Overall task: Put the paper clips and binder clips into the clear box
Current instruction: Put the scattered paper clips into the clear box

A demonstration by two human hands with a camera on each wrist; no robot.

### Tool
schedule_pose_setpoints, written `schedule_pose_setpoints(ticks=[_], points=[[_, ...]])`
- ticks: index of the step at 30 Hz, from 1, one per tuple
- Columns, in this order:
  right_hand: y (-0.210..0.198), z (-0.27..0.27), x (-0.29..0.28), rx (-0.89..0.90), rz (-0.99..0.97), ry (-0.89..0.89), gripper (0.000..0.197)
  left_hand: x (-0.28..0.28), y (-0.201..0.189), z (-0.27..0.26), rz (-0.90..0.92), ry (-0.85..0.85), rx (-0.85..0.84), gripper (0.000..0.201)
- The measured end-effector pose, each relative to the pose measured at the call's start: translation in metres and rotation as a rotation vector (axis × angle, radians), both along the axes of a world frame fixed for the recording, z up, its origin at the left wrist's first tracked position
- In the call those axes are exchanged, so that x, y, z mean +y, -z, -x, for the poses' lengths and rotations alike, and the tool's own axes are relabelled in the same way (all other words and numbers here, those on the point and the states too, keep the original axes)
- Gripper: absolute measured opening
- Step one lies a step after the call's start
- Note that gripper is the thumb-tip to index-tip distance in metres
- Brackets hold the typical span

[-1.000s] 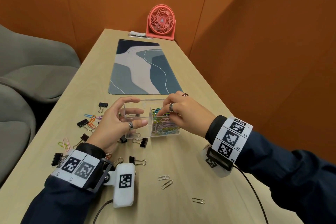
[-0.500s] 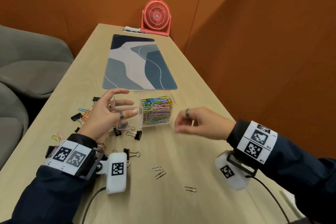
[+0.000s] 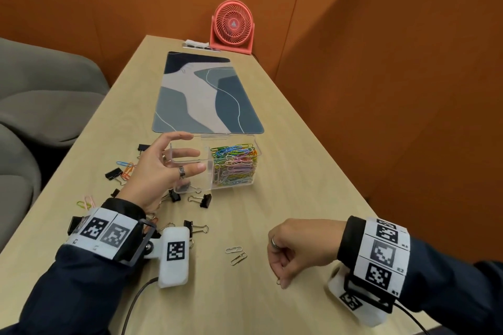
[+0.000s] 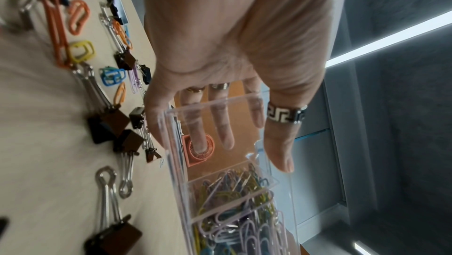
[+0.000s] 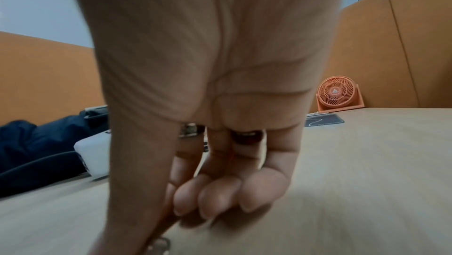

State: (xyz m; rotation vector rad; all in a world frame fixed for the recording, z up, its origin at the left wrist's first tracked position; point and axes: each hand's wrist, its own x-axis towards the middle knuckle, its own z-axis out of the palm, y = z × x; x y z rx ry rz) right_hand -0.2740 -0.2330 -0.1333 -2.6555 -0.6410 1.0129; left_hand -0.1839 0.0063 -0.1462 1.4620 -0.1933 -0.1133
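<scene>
Paper clips mostly fill the right compartment of the clear box (image 3: 215, 163) on the table (image 3: 299, 198); left compartment nearly bare. Left hand (image 3: 160, 171), fingers spread and relaxed, steadies the box's left end. Right hand (image 3: 296, 247) is curled down onto a silver paper clip (image 3: 278, 281) near the table's front edge, apparently pinching it, though blur hides the contact. Step: gathering strays. Next: lift it, carry to the box, then the two silver clips (image 3: 236, 254) and black binder clips (image 3: 202, 200).
</scene>
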Motion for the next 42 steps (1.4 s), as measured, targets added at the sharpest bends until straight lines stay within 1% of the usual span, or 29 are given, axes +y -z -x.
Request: schedule_pose_setpoints(ticks=[2, 5, 7, 9, 11, 13, 15, 17, 19, 22, 28, 31, 33, 37, 39, 42], points=[[-0.001, -0.002, 0.003, -0.010, -0.018, -0.001, 0.011, 0.000, -0.002, 0.001, -0.009, -0.002, -0.003, 0.055], [-0.002, -0.006, 0.011, -0.011, -0.124, 0.042, 0.006, 0.000, -0.003, 0.003, -0.015, -0.007, 0.001, 0.055], [0.000, -0.009, 0.020, -0.011, -0.198, 0.070, 0.009, 0.000, -0.004, 0.003, -0.017, -0.011, 0.004, 0.055], [0.002, -0.014, 0.028, -0.017, -0.228, 0.087, 0.015, -0.001, -0.005, 0.004, -0.026, -0.012, 0.002, 0.056], [0.006, -0.018, 0.034, -0.037, -0.214, 0.092, 0.027, -0.001, -0.005, 0.004, -0.026, -0.013, 0.001, 0.056], [0.009, -0.021, 0.039, -0.070, -0.179, 0.083, 0.033, -0.001, -0.005, 0.004, -0.028, -0.008, 0.000, 0.056], [0.009, -0.022, 0.043, -0.107, -0.153, 0.065, 0.029, -0.001, -0.005, 0.004, -0.028, -0.004, 0.002, 0.056], [0.008, -0.024, 0.044, -0.135, -0.131, 0.032, 0.021, 0.000, -0.004, 0.003, -0.026, -0.006, 0.004, 0.055], [0.007, -0.024, 0.045, -0.134, -0.105, -0.003, 0.017, 0.000, -0.003, 0.002, -0.021, -0.007, 0.007, 0.055], [0.005, -0.023, 0.044, -0.134, -0.074, -0.050, 0.017, 0.000, -0.003, 0.002, -0.015, -0.006, 0.012, 0.054], [0.007, -0.015, 0.042, -0.204, -0.044, -0.114, 0.016, 0.000, -0.006, 0.003, -0.014, -0.009, 0.012, 0.056], [0.003, -0.018, 0.040, -0.213, -0.104, -0.095, 0.014, 0.000, -0.007, 0.004, -0.009, -0.007, 0.012, 0.056], [-0.009, -0.027, 0.036, -0.296, -0.191, -0.044, 0.012, 0.000, -0.007, 0.004, -0.009, -0.005, 0.009, 0.056], [-0.047, -0.054, 0.033, -0.595, -0.381, 0.120, 0.008, 0.000, -0.005, 0.003, -0.018, 0.001, 0.015, 0.057], [-0.061, -0.067, 0.036, -0.712, -0.368, 0.167, 0.008, 0.000, -0.004, 0.002, -0.026, 0.004, 0.011, 0.057], [-0.066, -0.086, 0.044, -0.787, -0.282, 0.140, 0.008, 0.000, -0.003, 0.001, -0.031, 0.005, 0.002, 0.058]])
